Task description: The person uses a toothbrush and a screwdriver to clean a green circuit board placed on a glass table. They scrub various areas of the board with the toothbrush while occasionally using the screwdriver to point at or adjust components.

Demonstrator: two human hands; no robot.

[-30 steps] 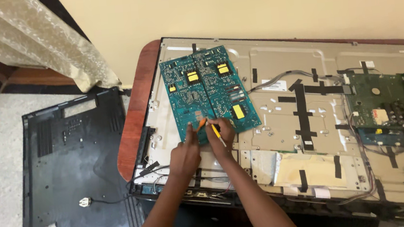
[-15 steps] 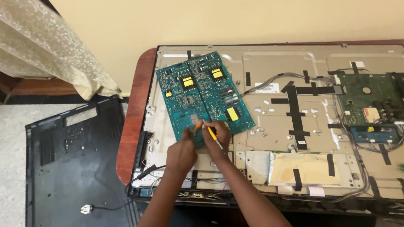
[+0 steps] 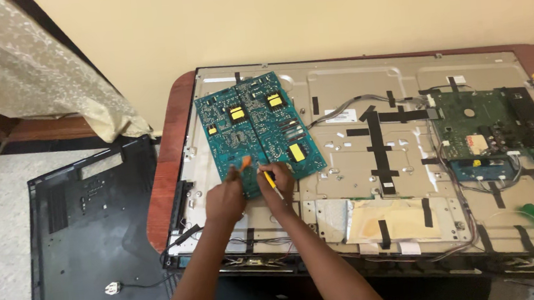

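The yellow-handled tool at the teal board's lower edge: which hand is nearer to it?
Right. The right hand holds the yellow-handled tool against the teal circuit board. The left hand sits just beside it to the left, with an orange bit at its fingertips.

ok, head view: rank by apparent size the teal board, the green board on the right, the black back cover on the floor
1. black back cover, though it lies lower, so unsure
2. teal board
3. green board, close to the teal one
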